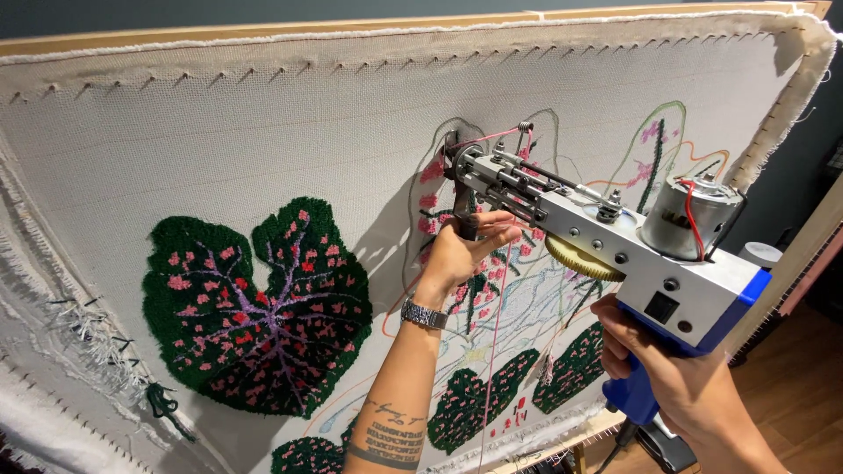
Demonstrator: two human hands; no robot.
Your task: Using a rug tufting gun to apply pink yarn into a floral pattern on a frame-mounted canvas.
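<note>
Now you're mid-tuft on a pink patch, left hand (465, 250) gripping the front handle, right hand (667, 373) wrapped round the tufting gun (615, 237) grip; press steadily against the cloth (219, 149).

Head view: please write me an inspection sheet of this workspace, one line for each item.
Surface: pale backing cloth stretched on a wooden frame.
Job's things: tufting gun, tip against the cloth; pink yarn hanging from it; finished green and pink leaf.
Clutter: loose yarn ends at the cloth's left edge.
Fingers: left hand grips the front handle; right hand grips the blue handle.
Cables: red wire on the motor.
Surroundings: wooden floor.
</note>
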